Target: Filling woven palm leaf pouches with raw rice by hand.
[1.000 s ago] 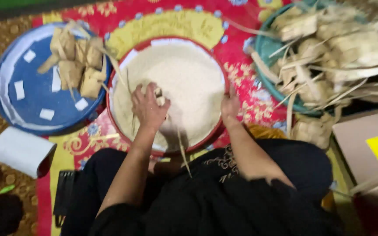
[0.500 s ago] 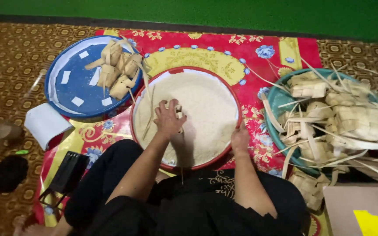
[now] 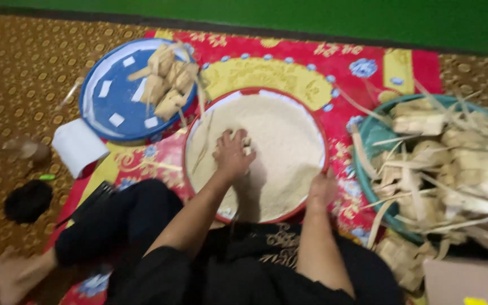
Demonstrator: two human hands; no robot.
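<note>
the red patterned mat [image 3: 289, 73] spreads under both hands, keeping everything within reach. right of the right hand [image 3: 322, 190] sits a teal basin [image 3: 368, 141] heaped with woven leaf pouches [image 3: 458, 152]; beyond the left hand [image 3: 232, 155], a blue tray [image 3: 105, 107] holds a few pouches more. directly under the hands lies the red-rimmed basin of rice [image 3: 278, 130]. the left hand reaches forward, fingers curled around a small pouch in the rice, apparently gripping it; the right rests at the near rim, apart from it, its grip unclear.
</note>
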